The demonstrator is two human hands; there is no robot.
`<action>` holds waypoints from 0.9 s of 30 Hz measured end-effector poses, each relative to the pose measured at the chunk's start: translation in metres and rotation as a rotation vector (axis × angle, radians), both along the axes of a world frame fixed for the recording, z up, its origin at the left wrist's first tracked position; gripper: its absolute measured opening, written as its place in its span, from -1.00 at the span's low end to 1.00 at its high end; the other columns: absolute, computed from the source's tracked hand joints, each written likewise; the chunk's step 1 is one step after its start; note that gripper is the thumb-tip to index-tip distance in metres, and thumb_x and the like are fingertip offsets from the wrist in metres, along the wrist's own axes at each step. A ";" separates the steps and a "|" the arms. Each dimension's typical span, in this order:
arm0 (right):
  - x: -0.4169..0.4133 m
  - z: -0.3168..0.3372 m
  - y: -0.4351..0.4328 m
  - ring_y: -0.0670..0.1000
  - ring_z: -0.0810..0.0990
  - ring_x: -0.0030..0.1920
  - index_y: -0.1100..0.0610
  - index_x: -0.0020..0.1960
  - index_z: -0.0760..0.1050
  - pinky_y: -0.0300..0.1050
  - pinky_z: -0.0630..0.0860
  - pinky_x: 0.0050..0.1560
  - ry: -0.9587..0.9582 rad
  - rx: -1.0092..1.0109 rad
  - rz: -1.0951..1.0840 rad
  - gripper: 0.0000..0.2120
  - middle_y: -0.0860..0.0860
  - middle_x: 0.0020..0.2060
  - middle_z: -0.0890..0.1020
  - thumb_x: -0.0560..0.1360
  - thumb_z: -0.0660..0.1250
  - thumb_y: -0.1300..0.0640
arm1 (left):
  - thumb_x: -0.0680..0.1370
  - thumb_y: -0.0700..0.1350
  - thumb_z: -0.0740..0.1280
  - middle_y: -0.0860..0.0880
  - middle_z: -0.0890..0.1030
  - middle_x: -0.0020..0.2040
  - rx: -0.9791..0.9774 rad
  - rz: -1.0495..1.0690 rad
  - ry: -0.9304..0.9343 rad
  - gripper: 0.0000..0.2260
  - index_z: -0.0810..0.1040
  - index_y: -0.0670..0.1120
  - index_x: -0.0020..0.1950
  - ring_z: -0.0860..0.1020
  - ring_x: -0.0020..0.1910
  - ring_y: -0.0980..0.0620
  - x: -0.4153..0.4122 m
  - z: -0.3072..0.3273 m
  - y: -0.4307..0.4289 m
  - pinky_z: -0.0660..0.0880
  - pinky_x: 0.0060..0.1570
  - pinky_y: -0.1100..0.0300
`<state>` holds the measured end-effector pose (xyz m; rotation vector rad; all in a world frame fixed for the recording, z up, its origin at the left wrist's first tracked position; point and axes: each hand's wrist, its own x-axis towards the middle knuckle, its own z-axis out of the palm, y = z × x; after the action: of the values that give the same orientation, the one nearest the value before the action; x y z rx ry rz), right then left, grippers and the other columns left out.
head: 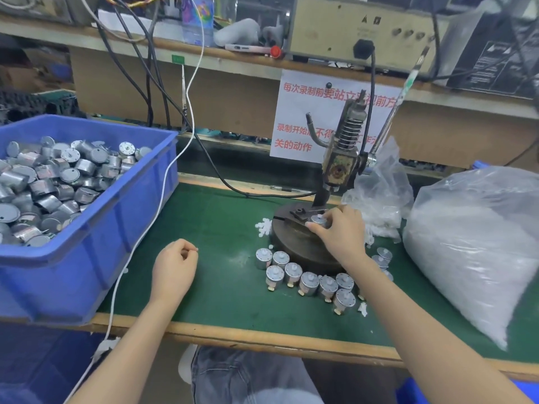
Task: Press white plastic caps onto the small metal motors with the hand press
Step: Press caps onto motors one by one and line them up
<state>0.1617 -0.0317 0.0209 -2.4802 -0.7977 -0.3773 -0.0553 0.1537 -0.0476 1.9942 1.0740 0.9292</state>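
Note:
My right hand point(339, 233) pinches a small metal motor point(318, 220) with a white cap on its shaft, on the round base point(291, 243) of the hand press point(339, 164). My left hand point(175, 268) hovers over the green mat with its fingers loosely curled, and I cannot tell if it holds anything. Several capped motors point(306, 279) stand in rows in front of the press base. A small heap of loose white caps point(264, 227) lies left of the base.
A blue bin point(96, 237) full of bare motors stands at the left. A large clear bag of white caps point(472, 243) fills the right, with a smaller bag point(382, 191) behind the press. The press lever point(399, 103) slants up to the right. A white cable point(163, 185) crosses the mat.

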 end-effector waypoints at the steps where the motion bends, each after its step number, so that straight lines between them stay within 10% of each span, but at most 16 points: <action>1: 0.004 -0.004 0.000 0.12 0.38 0.12 0.17 0.00 0.54 -0.04 0.33 0.15 -0.026 0.001 -0.025 -0.60 0.10 0.02 0.50 0.42 0.37 -0.16 | 0.49 -0.27 0.24 0.00 0.52 -0.22 0.003 0.000 -0.002 -0.89 0.54 -0.14 -0.17 0.45 -0.20 0.03 0.000 0.000 0.000 0.27 -0.24 0.19; 17: 0.022 -0.012 0.018 0.17 0.40 0.13 0.27 0.08 0.45 0.01 0.33 0.12 -0.113 0.016 -0.141 -0.38 0.18 0.12 0.45 0.40 0.31 -0.29 | 0.49 -0.29 0.25 -0.01 0.55 -0.22 0.005 0.010 -0.010 -0.86 0.54 -0.12 -0.21 0.47 -0.22 0.05 0.002 -0.003 0.002 0.33 -0.29 0.28; 27: 0.026 0.020 -0.004 0.03 0.34 0.33 0.16 0.48 0.15 0.00 0.29 0.35 0.447 0.621 0.096 -0.49 0.07 0.39 0.33 0.56 0.11 0.12 | 0.49 -0.29 0.25 -0.04 0.56 -0.21 0.015 0.013 0.013 -0.86 0.54 -0.12 -0.22 0.48 -0.21 0.01 0.003 -0.002 0.002 0.28 -0.27 0.18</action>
<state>0.1880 -0.0354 0.0411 -1.8355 -0.5090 -0.0155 -0.0526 0.1555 -0.0499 2.0103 1.0905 0.9351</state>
